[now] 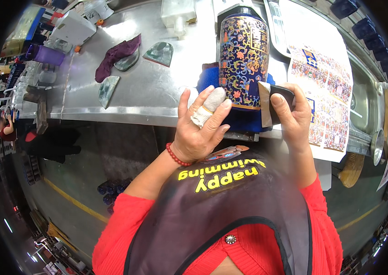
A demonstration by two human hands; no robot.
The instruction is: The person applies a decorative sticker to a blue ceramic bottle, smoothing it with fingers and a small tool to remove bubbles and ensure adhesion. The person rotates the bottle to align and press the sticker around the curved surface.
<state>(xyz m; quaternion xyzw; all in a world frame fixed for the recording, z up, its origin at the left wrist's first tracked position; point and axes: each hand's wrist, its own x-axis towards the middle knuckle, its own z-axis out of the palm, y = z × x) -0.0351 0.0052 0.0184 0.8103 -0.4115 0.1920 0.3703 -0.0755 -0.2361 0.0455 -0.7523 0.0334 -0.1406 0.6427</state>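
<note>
A dark blue bottle (243, 59) with a colourful scrolling floral pattern and gold bands lies on a blue cloth (210, 78) at the edge of the metal bench. My left hand (198, 121) is just left of the bottle's near end, fingers spread and holding nothing. One of its fingers wears a pale cloth cover (213, 100), and a red bead bracelet (175, 156) circles the wrist. Between thumb and fingers of my right hand (296, 112) is a flat dark pad (280, 101) with a brownish strip along its edge. That strip stands against or very near the bottle's right side; I cannot tell whether they touch.
On the metal bench (84, 94) lie a purple cloth (116, 57) and several green-grey, flat-sided pieces (158, 53). A clear plastic container (175, 16) stands farther back. Printed pattern sheets (324, 91) spread to the right, beside a metal sink (366, 107).
</note>
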